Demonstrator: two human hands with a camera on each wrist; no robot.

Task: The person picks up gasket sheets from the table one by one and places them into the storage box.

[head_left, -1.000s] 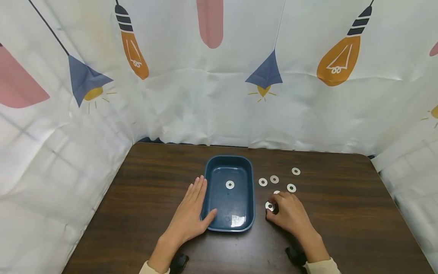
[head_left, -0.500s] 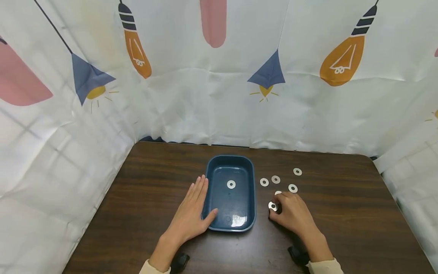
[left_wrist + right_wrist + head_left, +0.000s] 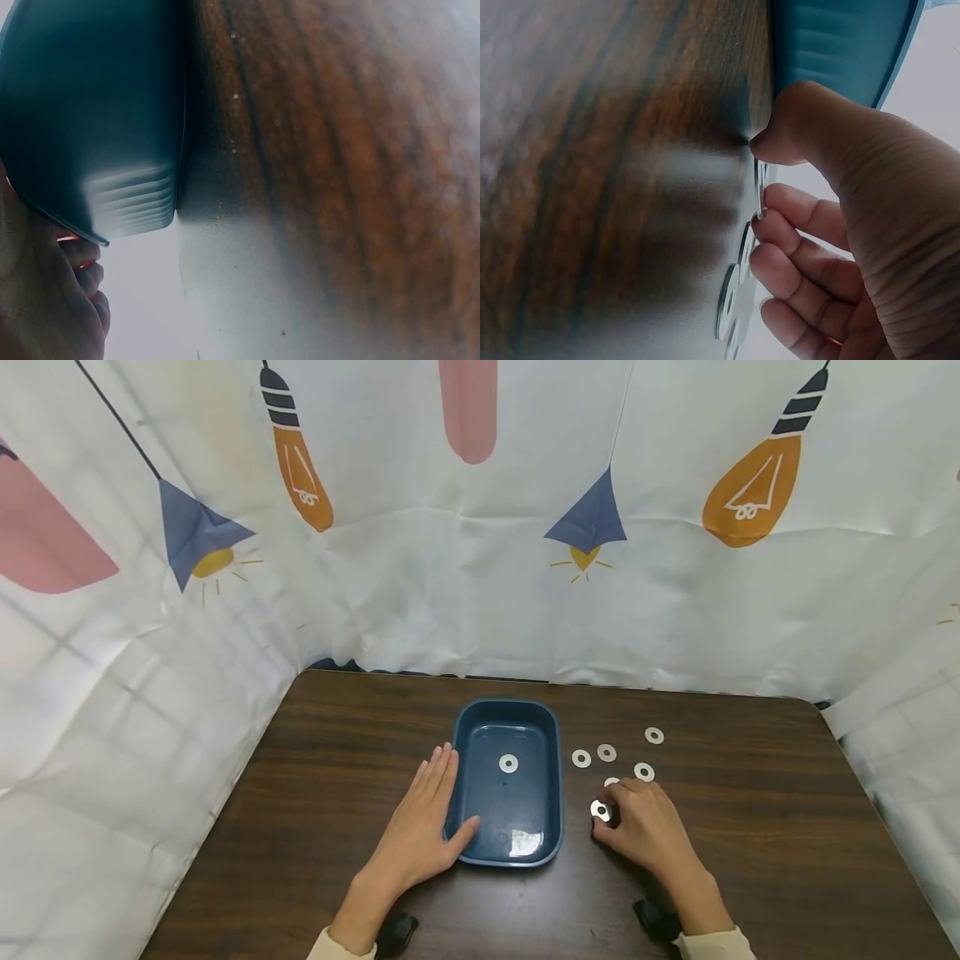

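Setting: dark wood-grain surface [image 3: 315, 793] enclosed on three sides by a white curtain [image 3: 450, 593] printed with lamps and bulbs.
Tray: blue tray [image 3: 551, 777] sits mid-surface; one washer in tray [image 3: 508, 764] lies flat on its floor.
Left hand: left hand [image 3: 420, 827] lies flat against the tray's left wall, fingers straight, thumb touching the near corner; it grips nothing.
Right hand: right hand [image 3: 641, 827] rests just right of the tray, fingers [image 3: 795, 217] curled, pinching the held washer [image 3: 599, 810] on edge between thumb and fingertips.
Loose washers: four washers [image 3: 606, 752] lie flat beyond the right hand, plus one half hidden at its knuckles.
Handling judgement: pinch looks light; a firmer hold across the ring's rim, and a lift clear of the tray wall, would guard against a drop.
Clearance: tray wall stands just beside the thumb; open surface lies right and rearward; the near edge is close to both wrists.
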